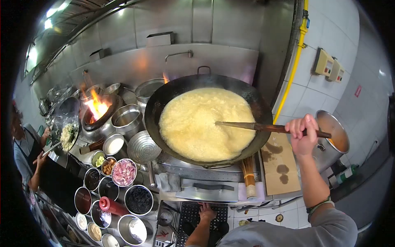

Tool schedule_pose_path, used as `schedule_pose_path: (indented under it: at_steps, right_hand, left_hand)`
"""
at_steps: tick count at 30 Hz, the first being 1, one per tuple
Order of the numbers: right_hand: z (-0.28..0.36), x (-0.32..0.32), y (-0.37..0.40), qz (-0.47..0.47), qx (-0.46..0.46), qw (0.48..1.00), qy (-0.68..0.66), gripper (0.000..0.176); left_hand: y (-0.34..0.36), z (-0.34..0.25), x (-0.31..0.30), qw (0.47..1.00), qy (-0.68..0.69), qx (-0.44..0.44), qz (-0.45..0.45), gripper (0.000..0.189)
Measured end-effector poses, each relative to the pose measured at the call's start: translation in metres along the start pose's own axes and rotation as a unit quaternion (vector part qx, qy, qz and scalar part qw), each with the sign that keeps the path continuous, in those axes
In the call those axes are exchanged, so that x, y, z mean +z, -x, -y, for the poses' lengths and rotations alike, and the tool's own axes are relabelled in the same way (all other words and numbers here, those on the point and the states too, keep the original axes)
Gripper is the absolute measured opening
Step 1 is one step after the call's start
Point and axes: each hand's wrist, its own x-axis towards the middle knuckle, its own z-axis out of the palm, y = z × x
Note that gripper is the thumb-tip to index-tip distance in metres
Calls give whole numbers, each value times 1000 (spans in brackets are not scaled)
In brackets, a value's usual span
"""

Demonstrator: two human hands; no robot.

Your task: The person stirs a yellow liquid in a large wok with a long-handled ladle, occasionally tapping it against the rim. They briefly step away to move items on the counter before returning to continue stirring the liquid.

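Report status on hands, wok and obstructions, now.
Right hand gripping long-handled tool. Left hand low, nothing visible in it. Wok holding frothy yellow liquid, tool's end in it. Nothing visibly blocking the tool.

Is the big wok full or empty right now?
Partly full: frothy yellow liquid sits in the wok, with bare dark wall showing above it.

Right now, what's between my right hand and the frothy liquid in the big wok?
In the head view, the long tool gripped by your right hand spans that stretch, crossing over the wok rim to the liquid.
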Motion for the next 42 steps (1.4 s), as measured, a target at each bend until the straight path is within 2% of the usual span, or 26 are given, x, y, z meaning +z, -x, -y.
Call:
schedule_pose_path:
  at_steps: [3,5,6,7,8,9,10,12,13,16,21,25,28,31,33,35,37,40,42]
  right_hand:
    - [-29,14,9,33,-27,999,-1,38]
    - [-47,25,15,43,-35,998,25,39]
    - [-55,31,19,49,-40,997,38,39]
    - [-64,36,23,59,-42,995,64,40]
    - [-72,40,29,70,-43,992,91,41]
    - [-79,42,33,103,-40,987,120,41]
    - [-89,42,37,137,-48,980,135,40]
    - [-99,47,41,176,-70,967,170,40]
    - [-102,47,41,182,-70,966,173,40]
    - [-104,40,37,183,-65,964,180,39]
    - [-85,17,37,159,-51,968,186,41]
    - [-48,-2,48,149,-37,969,193,42]
    - [-25,-18,50,135,-38,974,179,42]
    - [-2,-33,48,124,-42,977,168,41]
    - [11,-41,46,103,-51,979,167,40]
    - [34,-41,40,93,-47,980,171,40]
    - [58,-41,32,81,-38,982,166,40]
    - [84,-48,18,43,-20,989,137,38]
    - [96,-52,11,19,-13,993,112,37]
  left_hand:
    - [-14,10,8,982,183,-28,-35,75]
    - [-31,14,5,942,328,-63,-26,62]
    - [-96,48,74,939,329,-10,-102,57]
    - [-135,67,114,930,319,45,-178,52]
    - [-124,55,96,915,300,96,-252,48]
    - [-135,63,114,864,492,4,-112,28]
    - [-90,35,69,755,642,-132,-14,17]
    - [-108,47,84,721,683,-105,49,24]
    - [-108,44,86,560,821,-87,69,21]
    - [-98,25,65,497,860,-112,37,19]
    - [-81,11,47,490,849,-195,-28,20]
    - [-76,11,37,476,846,-239,-13,15]
    - [-84,18,49,498,840,-218,-7,11]
    - [-82,20,44,507,826,-246,1,9]
    - [-86,30,55,469,863,-186,8,10]
    - [-88,27,55,469,868,-166,-2,11]
    - [-76,18,46,508,839,-191,-27,11]
    - [-84,20,50,510,834,-209,-25,11]
    - [-83,23,56,507,842,-185,-21,13]
